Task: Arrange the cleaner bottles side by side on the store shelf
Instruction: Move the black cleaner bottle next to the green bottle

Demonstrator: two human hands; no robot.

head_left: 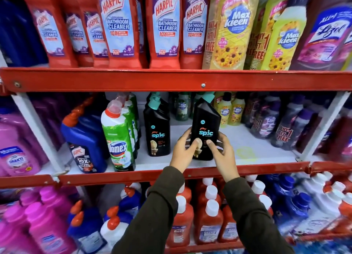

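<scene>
A black Spic cleaner bottle (205,124) with a teal cap stands on the white middle shelf (247,149), leaning slightly right. My left hand (183,150) grips its lower left side and my right hand (222,152) its lower right side, thumbs on the label. A second black Spic bottle (157,128) stands upright a short gap to its left. Left of that stand green-and-white Domex bottles (118,137) and a blue Harpic bottle (85,139).
Small yellow Max Kleen bottles (231,110) stand at the back of the shelf, dark purple bottles (276,120) to the right. Red Harpic bottles (163,25) fill the top shelf. Red, blue and pink bottles crowd the lower shelf (207,215). Red shelf rails run across (171,80).
</scene>
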